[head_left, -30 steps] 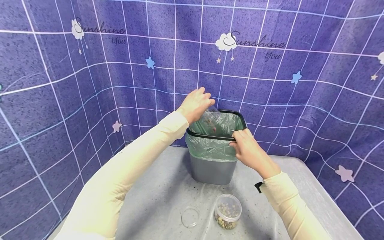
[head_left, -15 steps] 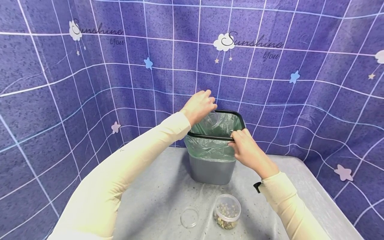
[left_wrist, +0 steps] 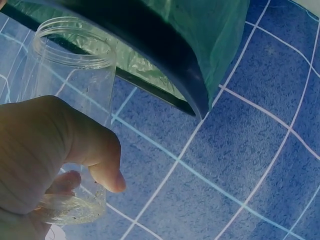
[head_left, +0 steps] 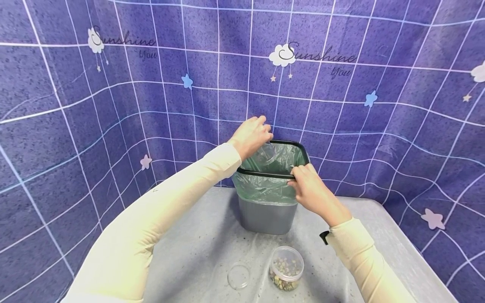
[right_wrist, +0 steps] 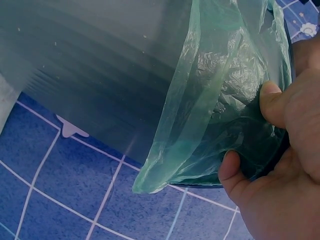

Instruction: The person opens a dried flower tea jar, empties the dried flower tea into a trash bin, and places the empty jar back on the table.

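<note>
Shifted clear cylindrical plastic jar (left_wrist: pixel 75 82) slightly, clamped in left hand (head_left: pixel 251 134); gripped black bin rim (head_left: pixel 265 173) with right hand (head_left: pixel 315 189); jar likely light, stiff, best held mid-wall.

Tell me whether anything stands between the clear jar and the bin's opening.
Nothing visible does: the left hand holds the clear jar with its mouth toward the open bin; the right hand grips the rim off to one side.

Curtained-off setting, exact room type unclear, purple gridded curtain (head_left: pixel 227 101) with printed clouds (head_left: pixel 282 55) and stars (head_left: pixel 371 98) behind the bin (head_left: pixel 267 216), grey tabletop (head_left: pixel 193 252) beneath the bin
</note>
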Demonstrator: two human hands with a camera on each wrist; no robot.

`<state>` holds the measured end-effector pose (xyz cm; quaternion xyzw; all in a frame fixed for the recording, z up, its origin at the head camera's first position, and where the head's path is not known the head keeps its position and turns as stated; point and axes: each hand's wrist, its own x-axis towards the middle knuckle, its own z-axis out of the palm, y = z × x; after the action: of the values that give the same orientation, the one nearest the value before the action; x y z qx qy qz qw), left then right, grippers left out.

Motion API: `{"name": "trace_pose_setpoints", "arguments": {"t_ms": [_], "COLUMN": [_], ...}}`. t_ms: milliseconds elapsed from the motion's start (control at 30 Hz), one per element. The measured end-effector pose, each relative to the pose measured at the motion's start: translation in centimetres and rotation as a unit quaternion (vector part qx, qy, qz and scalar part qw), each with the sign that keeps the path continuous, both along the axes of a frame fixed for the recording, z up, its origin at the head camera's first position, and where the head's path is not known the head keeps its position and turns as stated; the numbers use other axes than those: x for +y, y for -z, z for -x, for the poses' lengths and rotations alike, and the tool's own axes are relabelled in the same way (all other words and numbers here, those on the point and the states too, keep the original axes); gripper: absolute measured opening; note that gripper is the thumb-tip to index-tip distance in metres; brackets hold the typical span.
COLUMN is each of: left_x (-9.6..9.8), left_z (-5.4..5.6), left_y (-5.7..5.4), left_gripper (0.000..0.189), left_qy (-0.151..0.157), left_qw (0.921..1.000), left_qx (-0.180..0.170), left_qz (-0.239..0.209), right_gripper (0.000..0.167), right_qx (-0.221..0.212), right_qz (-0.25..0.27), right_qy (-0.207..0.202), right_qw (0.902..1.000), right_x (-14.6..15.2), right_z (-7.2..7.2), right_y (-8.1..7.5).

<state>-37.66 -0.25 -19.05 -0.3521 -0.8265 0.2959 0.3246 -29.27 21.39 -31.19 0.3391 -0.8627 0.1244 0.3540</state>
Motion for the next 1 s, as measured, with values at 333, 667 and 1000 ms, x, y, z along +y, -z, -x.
{"name": "trace_pose_setpoints", "arguments": {"t_ms": [333,667,1000], "left_x": [-0.5,-2.1,-3.4], "left_z": [0.1,0.2,0.1], "left_y": [0.0,-1.0,-1.0], "left_gripper": [0.029,0.035,0.040], "left_qy": [0.014,0.016,0.012], "left_qw": [0.9989,0.9913,0.9803], "left_qx": [-0.021,-0.066,-0.097], "left_qz": [-0.040,-0.113,-0.172], "right_gripper": [0.019,0.018,0.019], "right_qx": [0.004,0.007,0.001], "right_qz": [-0.001,-0.002,0.002], "right_qy": [-0.001,-0.007,-0.008], "right_qw": [1.0000,0.9999,1.0000], "right_x": [0.1,0.0,-0.2], "right_z": [0.1,0.3,0.0], "right_y": [0.0,-0.1,-0.3]}}
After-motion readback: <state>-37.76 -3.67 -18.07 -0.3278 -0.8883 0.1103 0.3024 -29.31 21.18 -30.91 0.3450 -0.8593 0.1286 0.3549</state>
